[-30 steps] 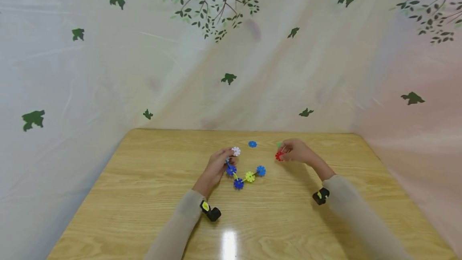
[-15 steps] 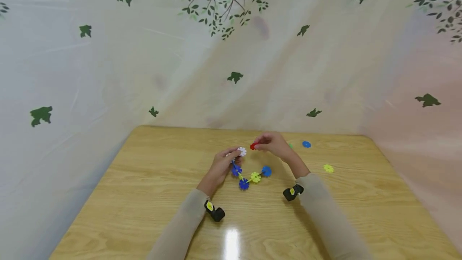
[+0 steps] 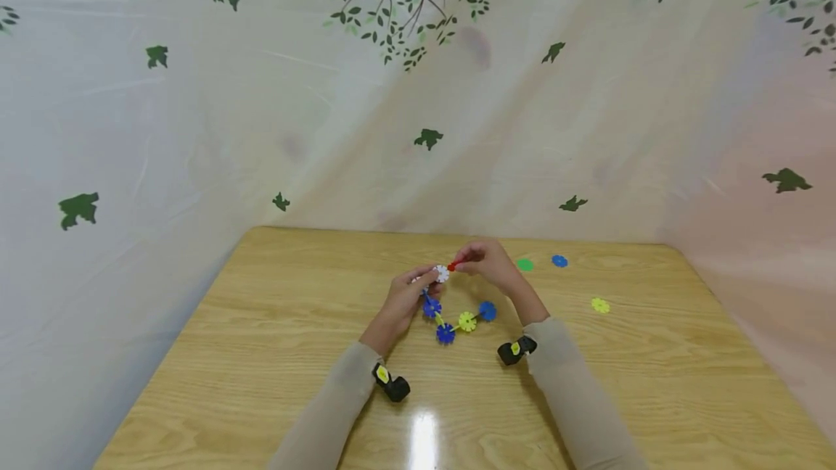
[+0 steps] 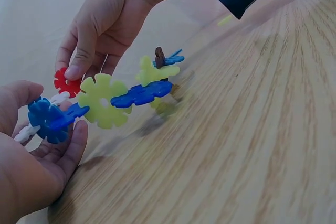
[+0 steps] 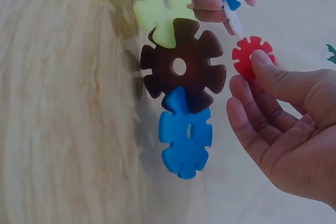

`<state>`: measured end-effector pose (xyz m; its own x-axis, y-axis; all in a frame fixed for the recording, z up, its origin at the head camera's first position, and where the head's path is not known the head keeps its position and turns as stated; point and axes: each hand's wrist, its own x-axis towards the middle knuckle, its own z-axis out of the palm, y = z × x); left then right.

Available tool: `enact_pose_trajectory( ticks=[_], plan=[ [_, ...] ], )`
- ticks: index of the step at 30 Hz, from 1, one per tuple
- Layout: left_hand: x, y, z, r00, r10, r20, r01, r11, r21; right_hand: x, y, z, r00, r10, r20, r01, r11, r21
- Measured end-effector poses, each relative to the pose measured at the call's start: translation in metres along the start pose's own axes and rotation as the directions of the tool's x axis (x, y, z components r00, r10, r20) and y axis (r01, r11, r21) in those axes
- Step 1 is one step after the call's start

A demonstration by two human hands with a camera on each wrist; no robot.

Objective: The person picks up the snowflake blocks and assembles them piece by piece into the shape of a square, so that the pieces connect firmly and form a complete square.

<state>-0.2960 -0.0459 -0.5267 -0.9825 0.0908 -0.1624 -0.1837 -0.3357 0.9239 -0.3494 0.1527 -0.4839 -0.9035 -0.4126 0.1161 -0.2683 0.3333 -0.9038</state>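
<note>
A chain of notched, flower-shaped plastic discs hangs from my left hand (image 3: 401,301), whose thumb and fingers grip it near its white disc (image 3: 443,275). Further along come a dark blue disc (image 3: 445,334), a yellow disc (image 3: 466,322), a brown disc (image 5: 206,72) and a blue end disc (image 5: 187,142). Between thumb and fingertips my right hand (image 3: 491,265) pinches a red disc (image 5: 243,56). Its rim meets the white disc's edge or lies very close to it; I cannot tell whether their notches interlock. My left fingers partly hide the chain's upper links.
On the wooden table (image 3: 261,325), a loose green disc (image 3: 525,265) and a blue disc (image 3: 559,261) lie to the right of my right hand. A yellow disc (image 3: 600,305) lies nearer. A cloth backdrop (image 3: 353,165) rises behind the table.
My right hand has carried the red disc leftward from beside the green disc to the white disc's edge. The left hand keeps its grip on the chain. The view has turned slightly.
</note>
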Motion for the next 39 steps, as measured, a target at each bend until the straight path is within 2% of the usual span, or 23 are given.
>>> enact_pose_trajectory(
  ticks=[5,12,24,39],
  plan=[
    [-0.001,0.000,0.002,1.000,0.003,-0.002,-0.003,1.000,-0.019,-0.003,-0.002,0.002,1.000,0.018,-0.019,-0.017,1.000,0.014],
    [0.000,0.000,0.002,1.000,0.009,0.005,-0.009,0.999,-0.033,-0.003,-0.004,0.003,1.000,-0.011,-0.022,0.011,1.000,-0.006],
    [0.004,-0.001,0.001,0.999,0.027,0.030,-0.027,0.999,-0.031,0.000,-0.003,0.006,0.999,-0.015,-0.029,0.015,1.000,0.007],
    [0.002,-0.006,0.001,0.996,0.045,0.073,-0.044,0.999,-0.026,-0.002,-0.001,0.011,0.997,0.029,-0.069,-0.027,0.999,0.032]
  ],
)
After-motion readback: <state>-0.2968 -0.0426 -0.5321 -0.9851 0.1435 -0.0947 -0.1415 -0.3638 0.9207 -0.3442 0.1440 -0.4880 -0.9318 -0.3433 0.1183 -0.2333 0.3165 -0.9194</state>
